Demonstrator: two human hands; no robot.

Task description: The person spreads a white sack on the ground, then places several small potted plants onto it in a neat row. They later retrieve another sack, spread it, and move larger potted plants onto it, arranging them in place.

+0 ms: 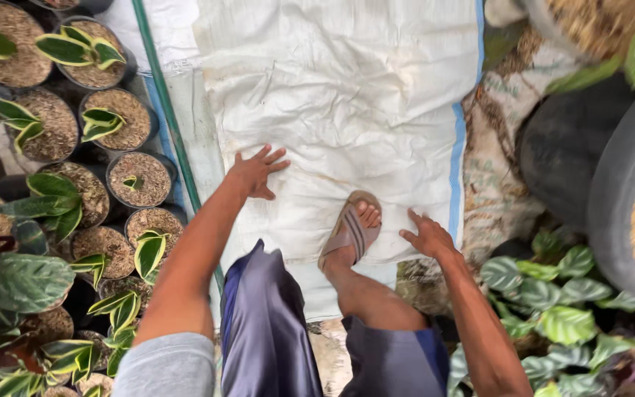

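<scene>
A white woven sack point(347, 95) with a blue stripe lies flat on the ground in the head view. My left hand point(256, 173) is open with fingers spread, hovering over or pressing the sack's left part. Near the sack's lower right edge, my right hand point(428, 237) is open too, fingers apart, holding nothing. My foot in a brown sandal point(350, 231) stands on the sack between both hands.
Several small black pots point(139, 179) of husk-like soil with green-and-yellow leafed plants crowd the left. A green hose point(167, 110) runs along the sack's left edge. Large black tubs point(611, 184) stand at the right, leafy plants point(553, 301) below them.
</scene>
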